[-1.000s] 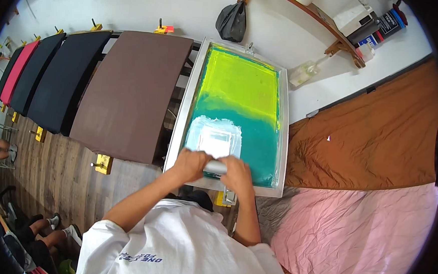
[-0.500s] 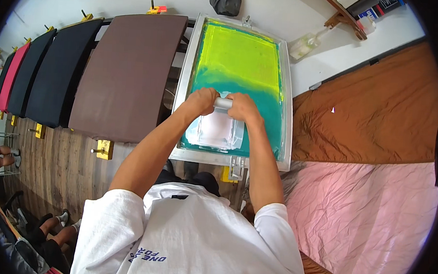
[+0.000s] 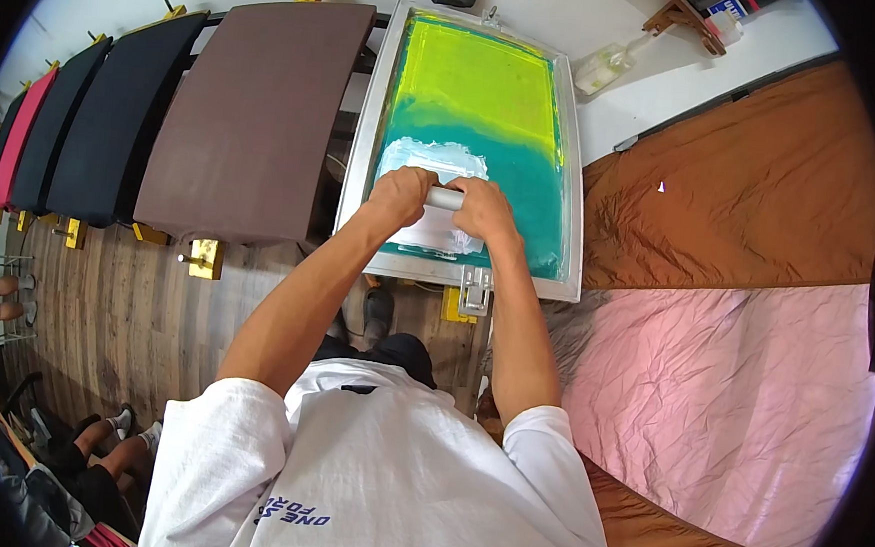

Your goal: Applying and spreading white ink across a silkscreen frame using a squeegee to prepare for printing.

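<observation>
My left hand [image 3: 402, 193] and my right hand [image 3: 482, 212] are closed round the pale grey bar handle of a squeegee [image 3: 446, 198], a short gap between them. Its blade is hidden below the hands. It stands on the mesh of a screen-printing frame with a silver metal rim [image 3: 362, 149]. White ink [image 3: 435, 155] spreads over the mesh just beyond my hands, and a whitish area lies on the near side too. The far part of the mesh is yellow-green [image 3: 480, 71]; the rest is teal [image 3: 523, 193].
Left of the frame stands a brown cloth-covered printing board [image 3: 256, 122], then black boards [image 3: 121, 119] and a pink one [image 3: 25, 138]. A clear clamp [image 3: 474, 291] sits at the near rim. Brown and pink sheets [image 3: 711, 391] cover the right side. Other people's legs [image 3: 111, 454] show lower left.
Both hands have drawn the squeegee toward me, nearer the frame's front rim. More white ink now shows beyond them. The whole view has shifted a little, with the scene sitting higher.
</observation>
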`<state>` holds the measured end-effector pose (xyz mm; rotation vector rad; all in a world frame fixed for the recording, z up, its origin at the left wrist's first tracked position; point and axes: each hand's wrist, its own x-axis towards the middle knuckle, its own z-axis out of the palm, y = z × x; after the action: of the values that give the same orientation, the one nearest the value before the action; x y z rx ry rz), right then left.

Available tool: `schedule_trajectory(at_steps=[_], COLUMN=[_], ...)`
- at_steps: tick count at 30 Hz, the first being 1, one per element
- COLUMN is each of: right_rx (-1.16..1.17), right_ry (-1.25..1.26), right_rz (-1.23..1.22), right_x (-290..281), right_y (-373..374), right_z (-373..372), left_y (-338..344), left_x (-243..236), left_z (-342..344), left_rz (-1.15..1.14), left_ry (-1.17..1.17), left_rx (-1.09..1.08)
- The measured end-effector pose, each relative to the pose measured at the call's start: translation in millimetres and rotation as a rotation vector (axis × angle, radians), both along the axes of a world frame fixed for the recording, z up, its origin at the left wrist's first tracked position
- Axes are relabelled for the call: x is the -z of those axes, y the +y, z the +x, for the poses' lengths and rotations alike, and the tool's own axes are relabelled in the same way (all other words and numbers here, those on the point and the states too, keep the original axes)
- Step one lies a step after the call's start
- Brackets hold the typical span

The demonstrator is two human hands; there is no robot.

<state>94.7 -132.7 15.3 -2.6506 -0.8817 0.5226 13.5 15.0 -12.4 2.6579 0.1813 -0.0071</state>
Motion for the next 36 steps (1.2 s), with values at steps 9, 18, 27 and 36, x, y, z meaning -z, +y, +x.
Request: schedule_trajectory(at_steps=[9, 18, 27, 36], right_rx=[-0.005, 0.046, 0.098, 0.112], right_ry=[0.033, -0.048, -0.032, -0.061], right_rz=[0.041, 0.121, 0.054, 0.021], right_x=[-2, 4, -2, 1], right_y=[-24, -41, -40, -38], right_z=[-33, -70, -76, -77], left_y=[-23, -42, -41, -39], left_x=[-12, -1, -7, 3], left_z=[-37, -67, -67, -66], left_rz=[0.005, -0.003, -0.003, -0.018], left_ry=[0.034, -0.070, -0.031, -0.096], left_rx=[0.029, 0.018, 0.073, 0.080])
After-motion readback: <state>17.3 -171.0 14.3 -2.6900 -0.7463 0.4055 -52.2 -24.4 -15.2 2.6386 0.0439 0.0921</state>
